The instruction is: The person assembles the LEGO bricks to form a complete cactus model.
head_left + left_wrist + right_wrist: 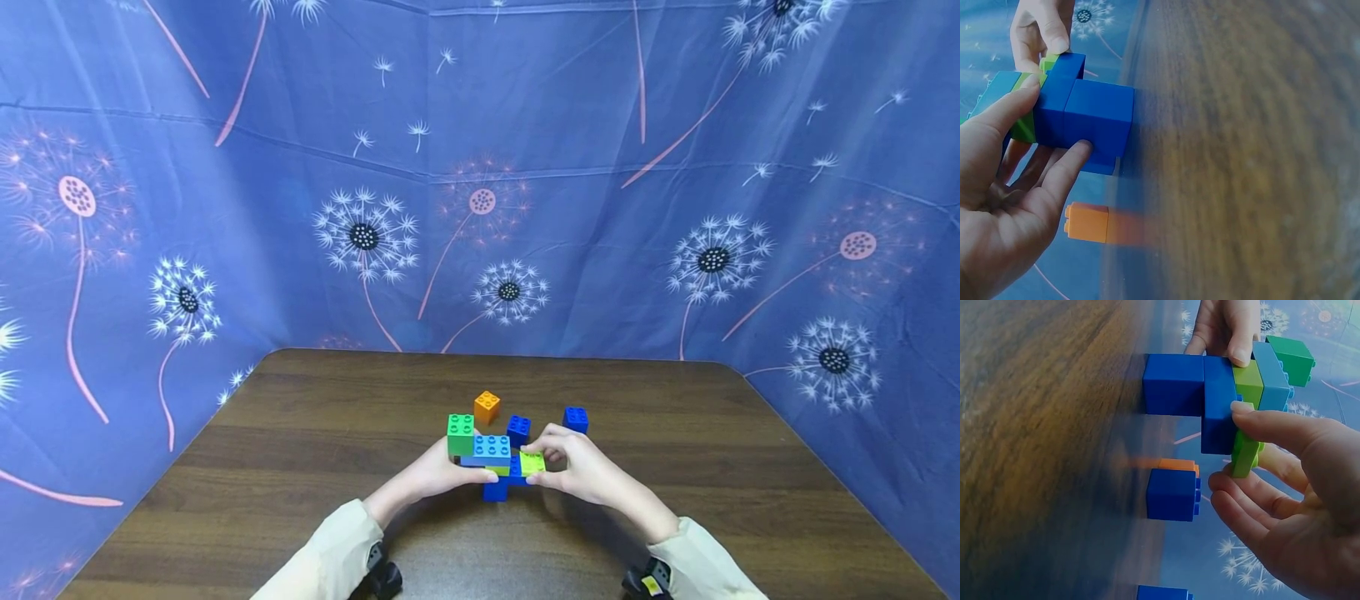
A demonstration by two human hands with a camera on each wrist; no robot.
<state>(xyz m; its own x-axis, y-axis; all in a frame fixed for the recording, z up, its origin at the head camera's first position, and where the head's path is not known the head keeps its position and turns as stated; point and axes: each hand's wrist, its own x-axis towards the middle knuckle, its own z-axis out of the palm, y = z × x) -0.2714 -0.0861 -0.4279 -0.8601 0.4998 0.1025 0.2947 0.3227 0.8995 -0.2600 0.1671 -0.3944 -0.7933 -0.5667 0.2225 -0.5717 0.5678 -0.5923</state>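
Note:
My left hand [438, 472] grips a stack of toy building bricks, its thumb on the near side and fingers behind. In the right wrist view, the stack has a dark blue block [1172, 384] at the bottom, then a longer dark blue brick [1216, 409]. A lime brick [1248, 386], a light blue brick [1270, 375] and a green brick [1291, 360] follow upward. My right hand [583, 468] pinches a thin lime brick [1245, 456] between thumb and fingers, slightly tilted against the studded top of the longer blue brick's right end.
Behind the stack on the brown wooden table [337, 408] stand an orange brick [487, 407] and a dark blue brick [518, 430]. Another dark blue brick [576, 418] sits beyond my right hand. A blue dandelion-print cloth [585, 275] hangs behind the table.

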